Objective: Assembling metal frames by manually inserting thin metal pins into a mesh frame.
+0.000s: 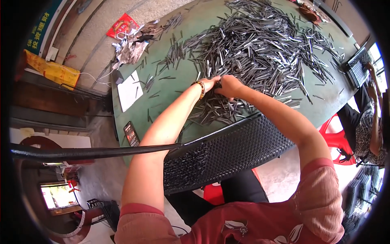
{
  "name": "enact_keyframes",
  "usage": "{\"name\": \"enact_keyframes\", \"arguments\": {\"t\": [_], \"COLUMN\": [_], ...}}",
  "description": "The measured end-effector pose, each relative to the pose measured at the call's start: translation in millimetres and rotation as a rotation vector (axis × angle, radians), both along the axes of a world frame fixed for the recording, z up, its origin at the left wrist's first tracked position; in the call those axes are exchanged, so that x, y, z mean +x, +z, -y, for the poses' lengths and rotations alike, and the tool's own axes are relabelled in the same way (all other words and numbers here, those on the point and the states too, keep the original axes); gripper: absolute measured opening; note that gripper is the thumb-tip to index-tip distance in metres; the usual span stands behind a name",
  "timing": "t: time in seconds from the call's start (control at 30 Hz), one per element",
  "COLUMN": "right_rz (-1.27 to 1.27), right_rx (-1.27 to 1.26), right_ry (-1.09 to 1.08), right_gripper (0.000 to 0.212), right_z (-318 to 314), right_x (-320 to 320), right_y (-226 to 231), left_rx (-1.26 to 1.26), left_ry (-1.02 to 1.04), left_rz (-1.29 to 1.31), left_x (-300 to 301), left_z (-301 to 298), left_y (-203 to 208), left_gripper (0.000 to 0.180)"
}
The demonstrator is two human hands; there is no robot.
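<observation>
A large heap of thin dark strips (260,44) covers the middle and far part of the green table (166,87). At its near edge my left hand (209,84) and my right hand (230,86) meet, fingers curled in. Some dark strips show between the two hands, though the fingers hide most of what they grip. Loose strips (215,110) lie just below my hands. Closest to me, a black perforated tray (248,140) rests along the table's near edge, with small dark pieces in its left part.
A phone (131,134) and a white sheet of paper (129,91) lie at the table's left. Beyond them are crumpled wrappers (132,49) and a red packet (122,26). At the right, another person's hands (371,83) are over a second black tray (358,67), near a red stool (336,140).
</observation>
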State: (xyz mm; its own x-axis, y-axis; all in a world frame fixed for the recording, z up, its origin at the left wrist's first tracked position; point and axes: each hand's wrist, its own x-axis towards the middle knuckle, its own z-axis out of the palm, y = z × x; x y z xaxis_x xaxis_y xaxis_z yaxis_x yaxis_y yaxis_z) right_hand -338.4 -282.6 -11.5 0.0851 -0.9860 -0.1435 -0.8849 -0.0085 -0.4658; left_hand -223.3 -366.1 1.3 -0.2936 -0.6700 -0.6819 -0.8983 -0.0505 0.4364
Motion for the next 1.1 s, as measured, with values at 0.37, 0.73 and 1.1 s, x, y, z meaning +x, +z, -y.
{"name": "enact_keyframes", "arguments": {"t": [0.37, 0.73, 1.1], "right_rz": [1.259, 0.807, 0.721], "right_rx": [0.377, 0.015, -0.114], "right_ry": [-0.194, -0.144, -0.628], "right_gripper": [0.034, 0.027, 0.025], "right_z": [24, -65, -202], "right_x": [18, -51, -83], "right_y": [-23, 66, 63], "left_rx": [0.458, 0.307, -0.606], "left_ry": [0.539, 0.653, 0.491], "left_rz": [-0.471, -0.918, -0.979], "left_x": [30, 65, 94], "left_z": [26, 27, 37], "left_y": [-47, -23, -86], "left_gripper": [0.026, 0.018, 0.021]}}
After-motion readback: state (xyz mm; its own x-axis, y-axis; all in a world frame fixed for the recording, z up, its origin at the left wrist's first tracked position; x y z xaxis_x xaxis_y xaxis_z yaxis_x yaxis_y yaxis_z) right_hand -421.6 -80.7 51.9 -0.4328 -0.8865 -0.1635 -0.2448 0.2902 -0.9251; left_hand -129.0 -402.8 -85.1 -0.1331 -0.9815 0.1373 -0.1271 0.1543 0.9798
